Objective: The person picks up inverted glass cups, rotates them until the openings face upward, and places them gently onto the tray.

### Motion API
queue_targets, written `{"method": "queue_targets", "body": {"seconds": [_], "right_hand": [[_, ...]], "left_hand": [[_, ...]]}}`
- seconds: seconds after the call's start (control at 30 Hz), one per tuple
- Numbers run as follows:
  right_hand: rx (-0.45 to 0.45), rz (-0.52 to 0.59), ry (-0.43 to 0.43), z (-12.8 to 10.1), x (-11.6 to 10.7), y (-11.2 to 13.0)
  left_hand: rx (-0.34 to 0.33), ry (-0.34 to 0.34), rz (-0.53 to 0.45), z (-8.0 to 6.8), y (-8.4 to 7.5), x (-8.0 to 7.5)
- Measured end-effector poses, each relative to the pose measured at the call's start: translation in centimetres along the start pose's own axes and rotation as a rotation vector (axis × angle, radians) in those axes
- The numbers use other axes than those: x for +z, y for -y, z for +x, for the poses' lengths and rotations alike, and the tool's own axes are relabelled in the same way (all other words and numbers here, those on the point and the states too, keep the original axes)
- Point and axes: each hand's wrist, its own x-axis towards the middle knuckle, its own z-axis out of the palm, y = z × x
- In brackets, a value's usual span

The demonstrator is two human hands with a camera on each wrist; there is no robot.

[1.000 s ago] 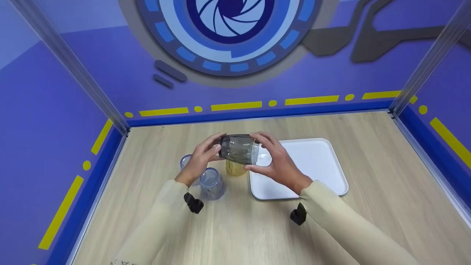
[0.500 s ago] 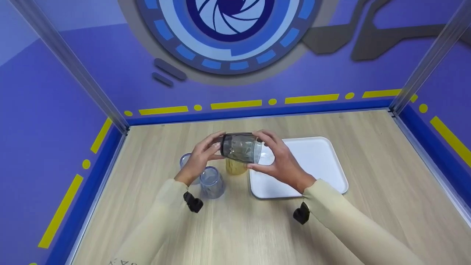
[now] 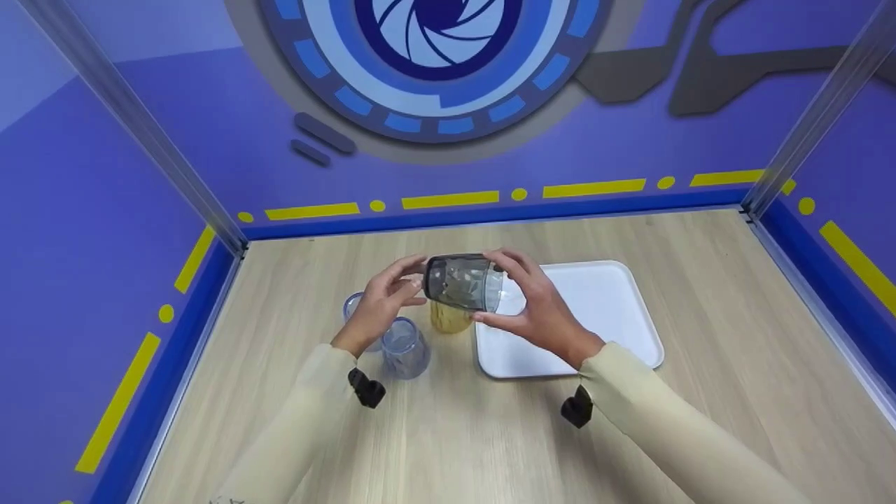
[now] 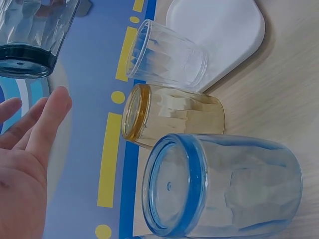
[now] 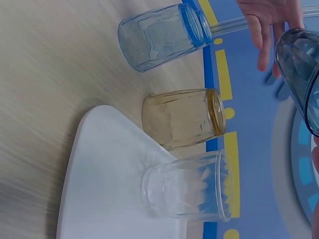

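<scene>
My right hand [image 3: 544, 308] grips a smoky grey tumbler [image 3: 456, 283] by its right end, keeping it on its side above the table. Close to the tumbler's other end is my left hand [image 3: 378, 304], fingers extended; the left wrist view shows a gap between those fingers and the tumbler's thick base [image 4: 25, 60]. Below them stands an amber tumbler [image 3: 450, 322], base up and partly covered in the head view. Two blue tinted tumblers stand left of it; the nearer blue tumbler [image 3: 406, 353] is upside down, the other [image 3: 352, 304] mostly behind my left hand.
A white tray [image 3: 595, 308] lies on the wooden table, right of the tumblers. On its left part a clear tumbler [image 5: 187, 186] stands mouth up, close to the amber one. Purple panels [image 3: 448, 164] border the table at the back and sides.
The grey tumbler has shifted slightly right with my right hand. My left fingers have come away from its base end. The other tumblers and the tray have stayed put.
</scene>
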Motion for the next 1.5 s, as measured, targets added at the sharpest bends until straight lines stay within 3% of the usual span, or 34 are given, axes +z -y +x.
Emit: {"method": "queue_targets", "body": {"seconds": [0.3, 0.9, 1.17, 1.5], "right_hand": [[-0.003, -0.014, 0.014, -0.4, -0.3, -0.4], [-0.047, -0.044, -0.017, -1.0, -0.9, -1.3], [-0.035, -0.044, -0.010, -1.1, -1.0, -1.6], [-0.027, -0.061, 0.005, -1.3, -1.3, -1.7]], "left_hand": [[-0.008, -0.027, 0.060, 0.1, 1.6, 0.1], [0.029, -0.021, 0.087, -0.3, 1.7, 0.1], [-0.009, -0.018, 0.108, -0.3, 1.6, 0.1], [-0.042, -0.017, 0.147, -1.5, -1.4, 0.6]]}}
